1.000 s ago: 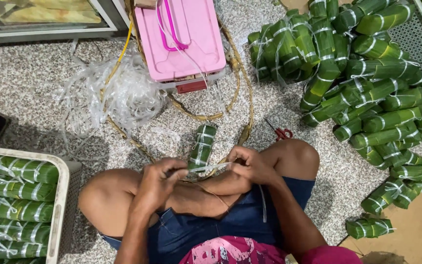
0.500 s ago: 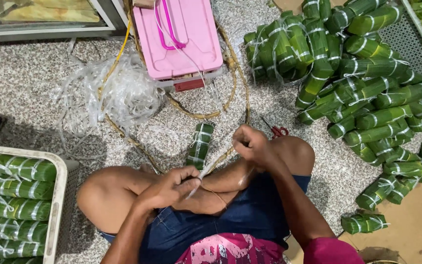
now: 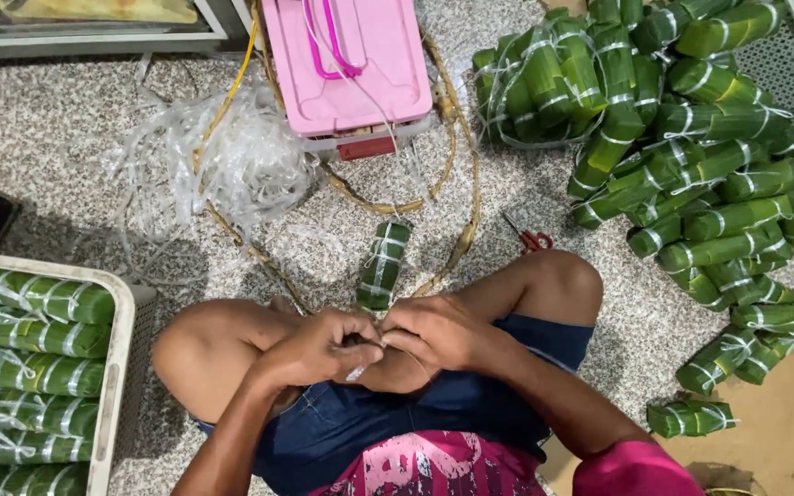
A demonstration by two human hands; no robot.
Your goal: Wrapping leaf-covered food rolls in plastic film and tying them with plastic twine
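- Our left hand (image 3: 316,347) and right hand (image 3: 434,331) meet over our lap, fingers curled tight and pinching a thin pale plastic string (image 3: 357,372) between them.
- Just beyond the knuckles stands the leaf-wrapped roll (image 3: 382,264) — green, banded with string, its near end hidden behind our hands; we cannot tell whether they touch it.
- We sit on the speckled floor (image 3: 66,138), knees spread.
- A tangle of clear string (image 3: 232,161) lies ahead on the left, a pink plastic box (image 3: 346,60) beside it.
- Red-handled scissors (image 3: 530,239) rest near our right knee.
- A heap of tied rolls (image 3: 691,156) fills the right — more lie in the white crate (image 3: 121,303) at left.
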